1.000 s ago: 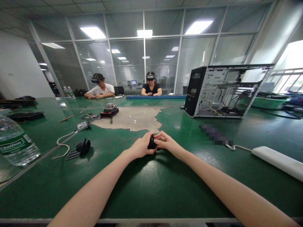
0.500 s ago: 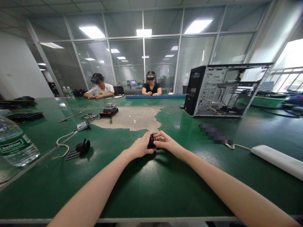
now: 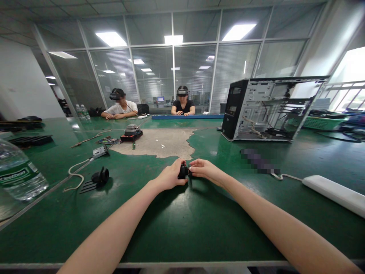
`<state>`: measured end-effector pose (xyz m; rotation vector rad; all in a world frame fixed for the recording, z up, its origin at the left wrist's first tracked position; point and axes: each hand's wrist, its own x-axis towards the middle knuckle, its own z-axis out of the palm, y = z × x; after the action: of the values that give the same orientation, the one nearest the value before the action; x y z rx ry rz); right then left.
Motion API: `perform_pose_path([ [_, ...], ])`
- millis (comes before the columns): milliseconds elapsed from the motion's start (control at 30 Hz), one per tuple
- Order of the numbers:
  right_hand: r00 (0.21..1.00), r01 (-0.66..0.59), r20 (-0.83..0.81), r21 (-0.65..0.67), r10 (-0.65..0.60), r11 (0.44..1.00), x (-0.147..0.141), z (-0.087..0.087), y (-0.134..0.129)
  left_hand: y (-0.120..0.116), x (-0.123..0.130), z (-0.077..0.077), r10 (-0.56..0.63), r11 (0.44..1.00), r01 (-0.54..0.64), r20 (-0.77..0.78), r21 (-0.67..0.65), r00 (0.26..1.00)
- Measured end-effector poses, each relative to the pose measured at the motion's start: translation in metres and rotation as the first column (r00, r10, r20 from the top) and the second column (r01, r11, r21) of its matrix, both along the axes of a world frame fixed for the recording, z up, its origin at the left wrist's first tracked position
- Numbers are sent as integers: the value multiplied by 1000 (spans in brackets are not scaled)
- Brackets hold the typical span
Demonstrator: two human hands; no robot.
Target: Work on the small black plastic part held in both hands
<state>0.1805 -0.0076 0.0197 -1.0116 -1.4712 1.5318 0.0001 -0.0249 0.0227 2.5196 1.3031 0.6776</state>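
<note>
With my left hand [image 3: 170, 176] clasping the black part [image 3: 183, 172] and my right hand [image 3: 205, 169] seemingly pinching its end, I should brace firmly, working gently in line.

White lettering reading "C'estbon" on the green label [image 3: 16, 175] of a clear plastic bottle [image 3: 30, 190], well left of the fingers [image 3: 197, 169], a pale logo [image 3: 227, 119] on the black front of a computer case [image 3: 234, 102], beyond and right of them, too small to read
</note>
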Motion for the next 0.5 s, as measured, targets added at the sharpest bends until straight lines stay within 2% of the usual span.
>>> perform_pose_path([
  [167, 1000, 4, 9, 50, -5, 999, -22, -9, -5, 4, -1, -4, 10, 999, -10, -7, 32, 1000],
  [367, 996, -46, 85, 265, 24, 963, -13, -4, -12, 2, -1, -3, 21, 1000, -21, 2, 17, 1000],
  [500, 998, -65, 23, 209, 61, 976, -13, -4, -14, 0, 0, -3, 19, 1000, -19, -4, 23, 1000],
])
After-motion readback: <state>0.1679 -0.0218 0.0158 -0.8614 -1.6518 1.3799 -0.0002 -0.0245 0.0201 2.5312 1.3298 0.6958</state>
